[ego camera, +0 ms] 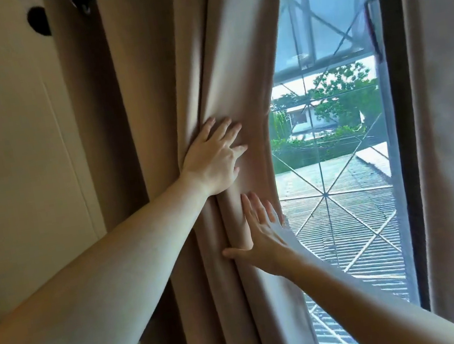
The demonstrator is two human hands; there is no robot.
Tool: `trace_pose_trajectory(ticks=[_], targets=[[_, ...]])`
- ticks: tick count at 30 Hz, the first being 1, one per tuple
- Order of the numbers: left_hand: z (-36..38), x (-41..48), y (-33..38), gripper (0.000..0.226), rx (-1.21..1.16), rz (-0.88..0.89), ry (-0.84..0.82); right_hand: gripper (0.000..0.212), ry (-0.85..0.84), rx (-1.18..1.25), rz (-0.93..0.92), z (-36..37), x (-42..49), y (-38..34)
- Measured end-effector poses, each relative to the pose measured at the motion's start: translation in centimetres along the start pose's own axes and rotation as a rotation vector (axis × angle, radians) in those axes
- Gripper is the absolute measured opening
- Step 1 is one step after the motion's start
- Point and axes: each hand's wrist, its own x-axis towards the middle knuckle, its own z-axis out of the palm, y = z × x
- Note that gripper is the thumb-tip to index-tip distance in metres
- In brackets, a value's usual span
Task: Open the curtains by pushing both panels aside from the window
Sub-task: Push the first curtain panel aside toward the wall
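The left curtain panel [220, 62], beige and bunched into folds, hangs at the left side of the window [338, 112]. My left hand [214, 159] lies flat on its folds with fingers spread. Just below, my right hand [259, 232] presses flat against the panel's inner edge, fingers pointing up and thumb out to the left. Neither hand grips the cloth. The right curtain panel [453, 106] hangs at the far right, beside the dark window frame [407, 143]. Glass shows between the two panels.
A cream wall [7, 147] stands to the left of the curtain. A curtain rod end and a dark round object [38, 21] sit at the top left. Outside the glass are a diamond-pattern grille, corrugated roofs and trees.
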Motion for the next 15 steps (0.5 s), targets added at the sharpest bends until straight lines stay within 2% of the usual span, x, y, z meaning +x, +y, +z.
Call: trace_pose_trajectory(ticks=[15], targets=[[3.9,-6.6,-8.2,0.053,0.062,-0.054,-0.054,0.131,-0.028,-0.011,-0.103,6.4,4.9,-7.1]])
